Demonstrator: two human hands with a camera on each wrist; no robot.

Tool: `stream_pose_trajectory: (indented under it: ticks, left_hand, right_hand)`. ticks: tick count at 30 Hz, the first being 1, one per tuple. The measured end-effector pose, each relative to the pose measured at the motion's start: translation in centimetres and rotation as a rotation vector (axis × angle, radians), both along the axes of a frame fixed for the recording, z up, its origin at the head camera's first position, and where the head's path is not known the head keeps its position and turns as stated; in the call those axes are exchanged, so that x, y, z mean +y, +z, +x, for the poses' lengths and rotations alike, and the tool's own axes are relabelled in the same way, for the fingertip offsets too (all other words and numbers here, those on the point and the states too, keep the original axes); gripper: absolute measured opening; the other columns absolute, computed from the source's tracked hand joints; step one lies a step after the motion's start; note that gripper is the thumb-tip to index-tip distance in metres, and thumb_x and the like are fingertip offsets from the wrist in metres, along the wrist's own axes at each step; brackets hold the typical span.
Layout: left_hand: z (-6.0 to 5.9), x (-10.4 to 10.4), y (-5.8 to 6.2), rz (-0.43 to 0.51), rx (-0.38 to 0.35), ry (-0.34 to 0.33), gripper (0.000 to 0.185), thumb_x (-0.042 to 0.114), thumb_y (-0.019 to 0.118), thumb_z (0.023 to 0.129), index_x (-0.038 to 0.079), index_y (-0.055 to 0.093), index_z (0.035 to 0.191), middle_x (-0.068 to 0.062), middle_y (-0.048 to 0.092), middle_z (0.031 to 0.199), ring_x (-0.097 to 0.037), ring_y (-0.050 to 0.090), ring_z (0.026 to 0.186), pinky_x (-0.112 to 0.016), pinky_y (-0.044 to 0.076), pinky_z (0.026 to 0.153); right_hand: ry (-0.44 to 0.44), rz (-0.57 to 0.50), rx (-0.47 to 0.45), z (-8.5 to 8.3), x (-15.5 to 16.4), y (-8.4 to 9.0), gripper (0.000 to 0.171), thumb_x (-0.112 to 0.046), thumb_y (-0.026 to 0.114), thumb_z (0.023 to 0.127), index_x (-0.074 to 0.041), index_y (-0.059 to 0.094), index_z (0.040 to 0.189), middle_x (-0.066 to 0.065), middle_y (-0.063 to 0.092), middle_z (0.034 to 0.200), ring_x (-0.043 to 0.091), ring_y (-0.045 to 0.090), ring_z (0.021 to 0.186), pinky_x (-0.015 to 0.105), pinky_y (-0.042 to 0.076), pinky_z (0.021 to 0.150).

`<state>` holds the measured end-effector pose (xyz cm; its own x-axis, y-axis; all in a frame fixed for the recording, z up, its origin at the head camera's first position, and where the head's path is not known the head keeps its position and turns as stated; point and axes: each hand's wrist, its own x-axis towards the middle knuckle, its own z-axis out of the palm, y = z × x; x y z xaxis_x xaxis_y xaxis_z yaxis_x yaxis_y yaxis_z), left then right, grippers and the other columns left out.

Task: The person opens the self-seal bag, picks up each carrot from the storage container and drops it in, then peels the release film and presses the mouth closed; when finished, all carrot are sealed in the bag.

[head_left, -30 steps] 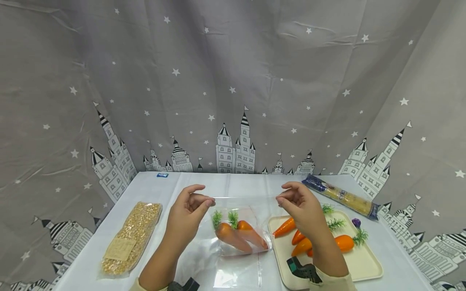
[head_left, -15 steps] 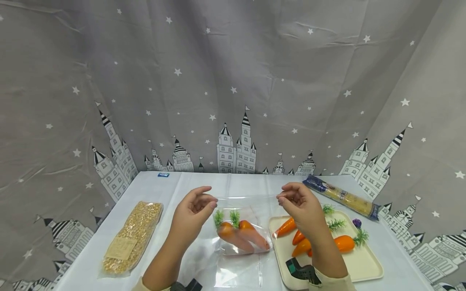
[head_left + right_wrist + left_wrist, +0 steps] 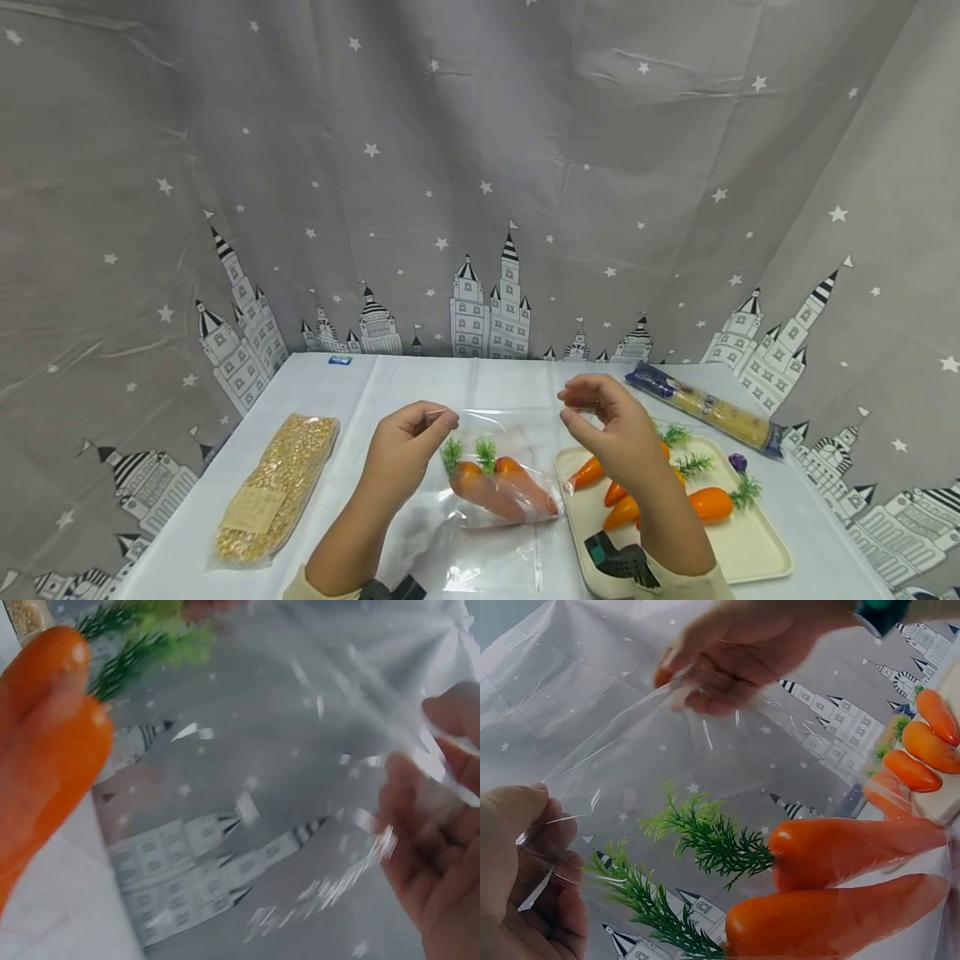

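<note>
A clear plastic bag hangs between the two hands, its upper edge stretched across. Inside it lie two orange carrots with green leafy tops; in the left wrist view the carrots show through the film. The left hand pinches the bag's left upper edge between thumb and fingers. At the other side, the right hand has its fingers curled about the right upper edge, thumb and index a little apart. The right wrist view shows film between the thumb and fingers of the right hand.
Right of the bag stands a cream tray with several carrots, partly behind the right forearm. A pasta packet and a small purple item lie beyond. A bag of corn kernels lies left; a small blue packet sits at the back.
The left hand has moved slightly right and lower, its index finger now bent closer to the thumb. The right hand's thumb and index have spread and shifted a little left. The carrots stay in the bag.
</note>
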<state>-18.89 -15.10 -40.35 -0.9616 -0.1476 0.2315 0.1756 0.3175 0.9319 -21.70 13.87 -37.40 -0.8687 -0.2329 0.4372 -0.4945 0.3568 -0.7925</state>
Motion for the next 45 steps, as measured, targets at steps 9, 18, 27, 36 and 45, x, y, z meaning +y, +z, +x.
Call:
stream_pose_trajectory:
  ticks: [9, 18, 27, 36, 45]
  left_hand:
    - [0.3, 0.2, 0.3, -0.028, 0.0, 0.003, 0.019, 0.036, 0.076, 0.097, 0.017, 0.078, 0.095, 0.003, 0.075, 0.093, -0.018, 0.066, 0.091, -0.027, 0.057, 0.077]
    - [0.5, 0.0, 0.2, -0.037, 0.077, -0.062, 0.011, 0.028, 0.076, 0.097, 0.019, 0.079, 0.093, 0.006, 0.074, 0.091, -0.015, 0.065, 0.09, -0.027, 0.054, 0.081]
    - [0.6, -0.3, 0.2, -0.105, 0.112, -0.061, 0.005, 0.03, 0.078, 0.094, 0.028, 0.079, 0.09, 0.015, 0.073, 0.093, -0.012, 0.065, 0.096, -0.033, 0.053, 0.09]
    - [0.8, -0.6, 0.3, -0.121, 0.087, -0.038, 0.005, 0.03, 0.08, 0.093, 0.028, 0.08, 0.088, 0.012, 0.073, 0.089, -0.017, 0.061, 0.088, -0.03, 0.052, 0.078]
    - [1.1, -0.9, 0.4, -0.122, 0.071, -0.017, 0.011, 0.027, 0.08, 0.093, 0.024, 0.078, 0.083, 0.01, 0.072, 0.086, -0.018, 0.059, 0.083, -0.027, 0.051, 0.07]
  right_hand:
    - [0.011, 0.477, 0.224, 2.0, -5.5, 5.0, 0.038, -0.029, 0.083, 0.092, -0.017, 0.071, 0.126, -0.003, 0.071, 0.128, 0.022, 0.059, 0.128, 0.047, 0.051, 0.11]
    - [0.182, 0.717, 0.162, 0.8, -10.0, 5.1, 0.035, -0.036, 0.074, 0.099, -0.019, 0.068, 0.129, -0.005, 0.076, 0.115, 0.012, 0.071, 0.106, 0.036, 0.059, 0.094]
    - [0.2, 0.784, 0.164, -0.2, -9.2, 4.6, 0.01, -0.03, 0.077, 0.097, -0.025, 0.069, 0.092, -0.018, 0.063, 0.076, 0.005, 0.056, 0.069, 0.024, 0.05, 0.067]
    - [0.192, 0.81, 0.106, -0.6, -7.0, 4.7, 0.015, -0.033, 0.079, 0.094, -0.028, 0.069, 0.085, -0.02, 0.062, 0.074, 0.004, 0.056, 0.066, 0.024, 0.049, 0.063]
    - [0.168, 0.826, 0.092, -0.9, -4.2, 4.6, 0.02, -0.033, 0.081, 0.092, -0.027, 0.065, 0.08, -0.02, 0.059, 0.07, 0.004, 0.054, 0.064, 0.024, 0.048, 0.062]
